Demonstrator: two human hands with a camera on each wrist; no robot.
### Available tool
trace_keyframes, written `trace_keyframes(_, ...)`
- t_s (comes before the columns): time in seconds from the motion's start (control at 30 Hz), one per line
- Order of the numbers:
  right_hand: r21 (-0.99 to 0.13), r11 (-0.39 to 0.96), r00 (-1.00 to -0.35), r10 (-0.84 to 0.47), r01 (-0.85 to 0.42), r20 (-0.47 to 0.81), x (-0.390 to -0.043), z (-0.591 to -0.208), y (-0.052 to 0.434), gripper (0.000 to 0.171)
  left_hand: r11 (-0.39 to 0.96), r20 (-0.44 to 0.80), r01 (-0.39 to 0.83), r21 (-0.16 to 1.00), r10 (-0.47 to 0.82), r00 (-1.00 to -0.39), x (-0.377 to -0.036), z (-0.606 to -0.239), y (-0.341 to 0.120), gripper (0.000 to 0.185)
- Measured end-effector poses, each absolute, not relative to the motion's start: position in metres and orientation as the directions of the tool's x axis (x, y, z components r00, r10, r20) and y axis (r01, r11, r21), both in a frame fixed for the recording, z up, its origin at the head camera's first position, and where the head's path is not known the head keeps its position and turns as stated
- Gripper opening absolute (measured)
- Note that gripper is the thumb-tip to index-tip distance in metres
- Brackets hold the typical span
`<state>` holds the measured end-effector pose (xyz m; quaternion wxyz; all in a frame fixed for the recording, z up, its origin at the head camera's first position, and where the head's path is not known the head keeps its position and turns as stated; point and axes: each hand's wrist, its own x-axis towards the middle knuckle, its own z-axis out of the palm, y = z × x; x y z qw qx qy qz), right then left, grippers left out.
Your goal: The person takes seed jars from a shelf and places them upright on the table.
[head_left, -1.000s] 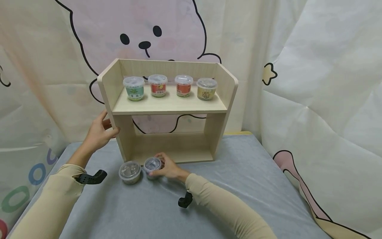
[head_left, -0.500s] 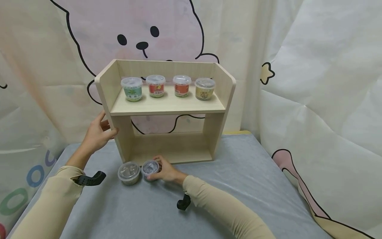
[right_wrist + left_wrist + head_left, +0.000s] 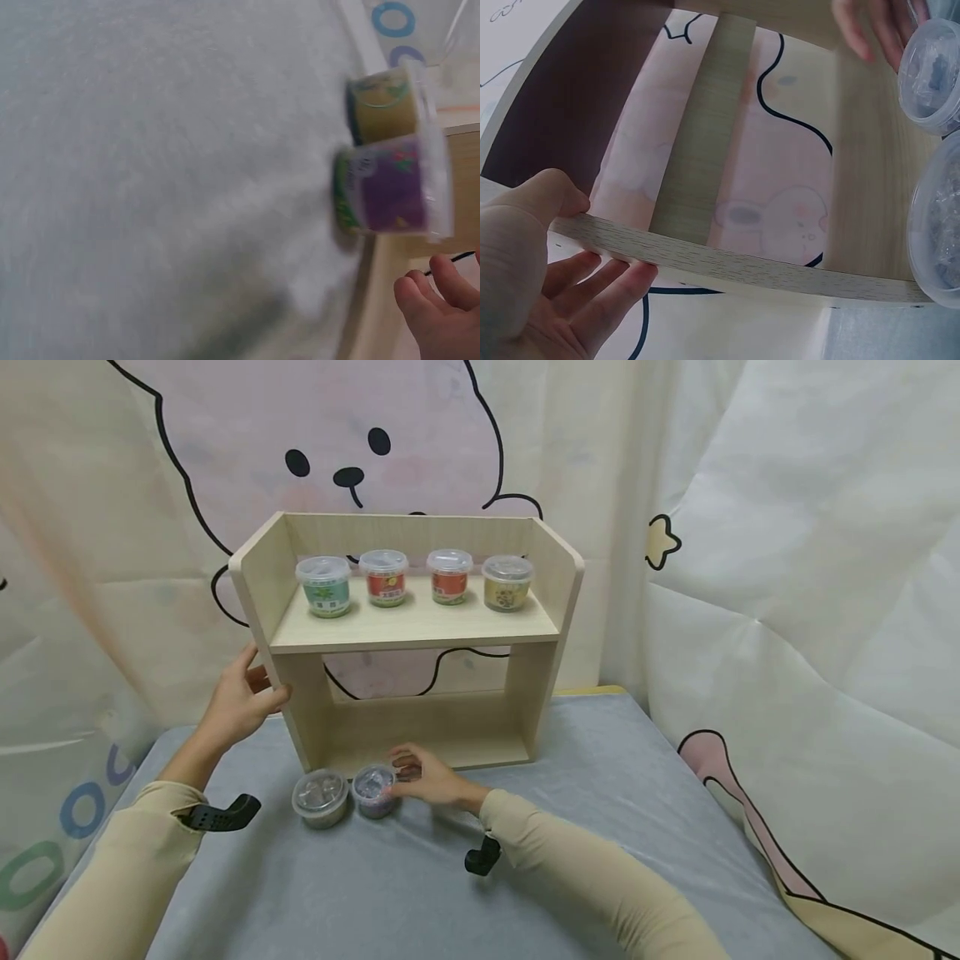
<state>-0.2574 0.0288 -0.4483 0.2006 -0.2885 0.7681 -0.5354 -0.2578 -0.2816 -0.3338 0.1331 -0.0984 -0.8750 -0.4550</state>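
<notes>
My left hand grips the left side panel of a pale wooden two-tier shelf; in the left wrist view the thumb lies on the inner side and the fingers beneath the panel edge. In front of the shelf, a small lidded cup with a purple label stands beside a wider lidded cup with a yellowish label. Close to the purple cup's right side is my right hand, holding nothing. A gap shows between its fingertips and the cup in the right wrist view.
Along the upper tier stand several lidded cups: a green one, two red ones and a yellow one. A grey-blue cloth covers the table. Printed curtains hang behind and at the sides.
My right hand has let go of the purple-labelled cup and drawn slightly right of it. The cup now stands closer to the wider cup. My left hand keeps its grip on the shelf.
</notes>
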Motion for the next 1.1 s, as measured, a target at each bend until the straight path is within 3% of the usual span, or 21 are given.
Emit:
trace_keyframes(0.67, -0.886, 0.224, -0.693, -0.708, -0.406, 0.138, -0.242, -0.346, 0.092, 0.051, 0.577, 0.338, 0.307, 0.757, 0.056, -0.939, -0.257, -0.335, -0.28, 0.088)
trace_keyframes(0.93, -0.859, 0.189, -0.709, -0.661, -0.476, 0.247, -0.245, -0.295, 0.114, 0.049, 0.575, 0.339, 0.3, 0.761, 0.042, -0.94, -0.255, -0.335, -0.278, 0.087)
trace_keyframes(1.1, -0.879, 0.166, -0.751, -0.603, -0.448, 0.269, -0.252, -0.266, 0.123, 0.053, 0.58, 0.337, 0.291, 0.761, 0.031, -0.941, -0.253, -0.334, -0.279, 0.085)
